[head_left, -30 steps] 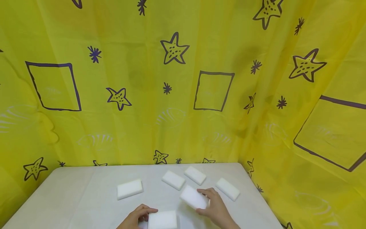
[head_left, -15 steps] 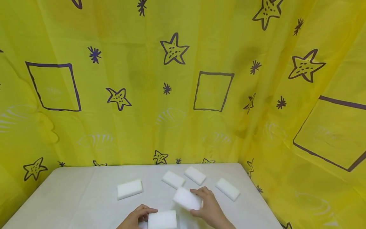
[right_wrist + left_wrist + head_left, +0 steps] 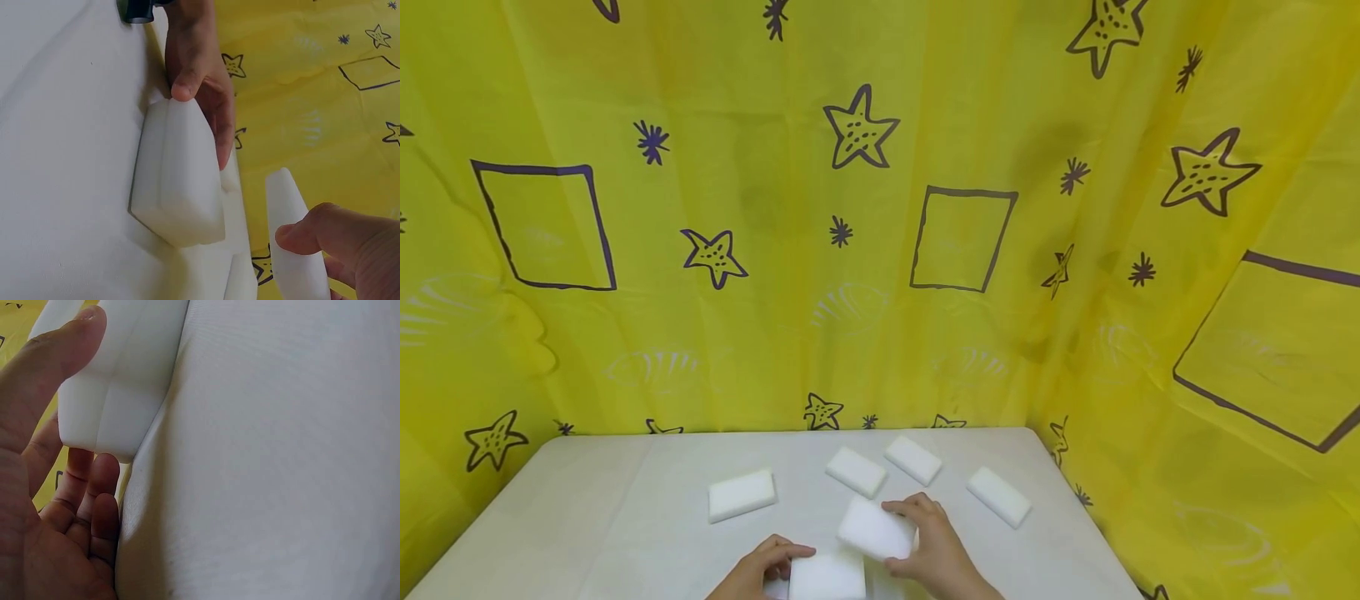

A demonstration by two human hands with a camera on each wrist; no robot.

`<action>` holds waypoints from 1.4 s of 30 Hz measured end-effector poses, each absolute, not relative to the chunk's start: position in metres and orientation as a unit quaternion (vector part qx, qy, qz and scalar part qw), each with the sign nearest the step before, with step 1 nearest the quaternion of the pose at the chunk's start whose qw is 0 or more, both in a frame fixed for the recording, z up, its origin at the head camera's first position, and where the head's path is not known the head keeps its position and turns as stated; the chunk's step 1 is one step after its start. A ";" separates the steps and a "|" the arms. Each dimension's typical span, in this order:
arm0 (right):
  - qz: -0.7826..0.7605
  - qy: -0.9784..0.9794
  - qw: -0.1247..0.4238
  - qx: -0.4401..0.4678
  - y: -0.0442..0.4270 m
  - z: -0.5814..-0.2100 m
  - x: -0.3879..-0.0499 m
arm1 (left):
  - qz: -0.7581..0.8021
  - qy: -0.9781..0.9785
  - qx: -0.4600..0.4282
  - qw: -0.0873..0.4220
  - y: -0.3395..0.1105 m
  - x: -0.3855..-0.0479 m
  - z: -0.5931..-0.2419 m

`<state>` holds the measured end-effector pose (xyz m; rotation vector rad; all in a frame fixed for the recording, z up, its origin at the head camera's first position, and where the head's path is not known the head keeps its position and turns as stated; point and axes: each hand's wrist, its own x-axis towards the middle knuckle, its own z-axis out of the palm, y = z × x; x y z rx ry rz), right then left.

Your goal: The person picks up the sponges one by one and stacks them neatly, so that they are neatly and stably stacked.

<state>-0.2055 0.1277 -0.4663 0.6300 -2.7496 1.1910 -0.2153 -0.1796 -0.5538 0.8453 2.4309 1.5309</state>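
Observation:
At the front of the table, two stacked white blocks lie flush together. My left hand grips their left end, thumb on the near side and fingers behind. A third white block is pinched between the thumb and fingers of my right hand. It hangs tilted above and right of the stack, and the right wrist view shows a gap between them. The stack's lower block is hidden in the head view.
Single white blocks lie farther back on the pale table: one at left, two close together behind the hands, one at right. A yellow patterned curtain stands along the table's back and sides.
My right hand has carried its block leftward and slightly down, so that it now overlaps the stack's corner in the head view. My left hand and the stack have stayed put.

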 end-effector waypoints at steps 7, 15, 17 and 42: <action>0.389 -0.893 0.026 0.226 0.122 -0.471 -0.208 | 0.501 0.807 0.310 0.044 -0.181 -0.215 -0.556; 0.370 -0.892 0.036 0.258 0.114 -0.472 -0.205 | 0.501 0.816 0.279 0.070 -0.179 -0.216 -0.554; 0.377 -0.888 0.030 0.263 0.112 -0.472 -0.205 | 0.500 0.818 0.275 0.073 -0.179 -0.216 -0.553; 0.394 -0.874 -0.061 0.277 0.094 -0.473 -0.206 | 0.527 0.784 0.323 0.058 -0.184 -0.220 -0.559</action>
